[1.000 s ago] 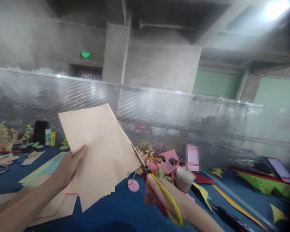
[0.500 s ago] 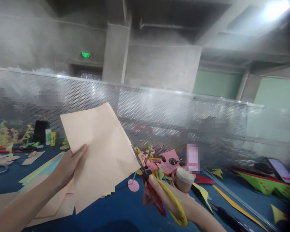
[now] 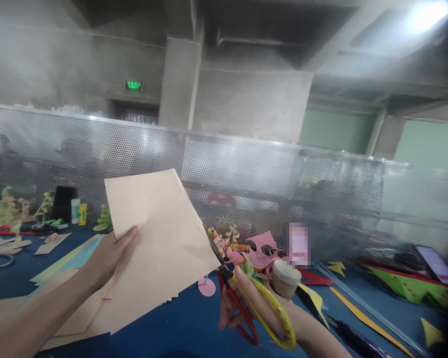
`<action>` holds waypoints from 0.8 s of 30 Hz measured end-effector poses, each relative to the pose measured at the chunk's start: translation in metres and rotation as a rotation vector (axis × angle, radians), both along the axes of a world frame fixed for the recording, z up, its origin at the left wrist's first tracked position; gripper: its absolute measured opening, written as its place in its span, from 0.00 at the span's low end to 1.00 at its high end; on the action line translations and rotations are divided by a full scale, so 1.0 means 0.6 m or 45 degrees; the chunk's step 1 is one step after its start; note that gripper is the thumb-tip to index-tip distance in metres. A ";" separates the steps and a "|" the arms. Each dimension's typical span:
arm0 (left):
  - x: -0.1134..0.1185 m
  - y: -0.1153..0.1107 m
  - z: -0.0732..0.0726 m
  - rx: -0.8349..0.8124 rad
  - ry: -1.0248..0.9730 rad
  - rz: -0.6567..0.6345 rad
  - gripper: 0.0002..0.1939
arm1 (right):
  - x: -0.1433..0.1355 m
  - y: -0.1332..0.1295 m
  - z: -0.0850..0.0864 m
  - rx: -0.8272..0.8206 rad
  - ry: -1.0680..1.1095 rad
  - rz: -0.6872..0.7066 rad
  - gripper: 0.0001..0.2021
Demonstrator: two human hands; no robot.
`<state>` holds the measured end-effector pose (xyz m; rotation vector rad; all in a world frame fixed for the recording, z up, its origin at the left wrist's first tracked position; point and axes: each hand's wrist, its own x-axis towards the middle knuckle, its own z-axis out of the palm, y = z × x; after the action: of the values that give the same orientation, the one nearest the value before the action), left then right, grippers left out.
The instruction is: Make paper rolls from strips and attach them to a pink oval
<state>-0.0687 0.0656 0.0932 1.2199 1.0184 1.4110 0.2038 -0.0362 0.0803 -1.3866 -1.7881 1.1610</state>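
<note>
My left hand [image 3: 114,253] pinches a folded sheet of beige paper [image 3: 164,238] at its left side, thumb on the front face, and holds it up above the table. My right hand [image 3: 246,298] is closed on the scissors [image 3: 227,273], which have one red and one yellow handle loop. The handles stand a little apart, and the blades lie at the right edge of the paper near its lower right corner, partly hidden behind it. More beige sheets [image 3: 78,318] lie beneath my left forearm.
A pile of pink paper scraps [image 3: 263,246] and a tape roll [image 3: 285,278] lie behind my right hand. Glue sticks [image 3: 82,214] stand at the back left. A perforated metal screen [image 3: 239,164] runs behind the blue table [image 3: 164,333]. Phones and coloured scraps lie at the right.
The beige paper has shifted slightly right and its top edge sits lower. The scissor handles have spread apart and dropped slightly with my right hand.
</note>
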 end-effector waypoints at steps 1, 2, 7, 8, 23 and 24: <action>0.000 0.000 -0.001 0.019 0.024 0.008 0.19 | -0.002 -0.001 0.000 -0.009 0.055 -0.003 0.27; 0.001 0.000 -0.002 0.040 0.057 0.019 0.19 | -0.005 -0.001 0.001 -0.019 0.105 -0.015 0.26; 0.003 -0.004 -0.002 0.095 0.117 0.055 0.18 | -0.015 0.002 0.000 -0.007 0.166 -0.075 0.24; 0.003 -0.004 -0.001 0.093 0.113 0.050 0.18 | -0.016 0.003 -0.001 0.004 0.182 -0.069 0.24; 0.002 -0.004 0.002 0.071 0.101 0.085 0.18 | -0.021 0.025 -0.045 0.140 0.106 -0.313 0.22; 0.002 -0.005 0.003 0.072 0.100 0.081 0.18 | -0.022 0.025 -0.045 0.163 0.096 -0.311 0.22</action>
<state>-0.0676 0.0627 0.0948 1.3031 1.0857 1.4594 0.1908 -0.0215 0.0535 -1.4203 -1.5615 0.9413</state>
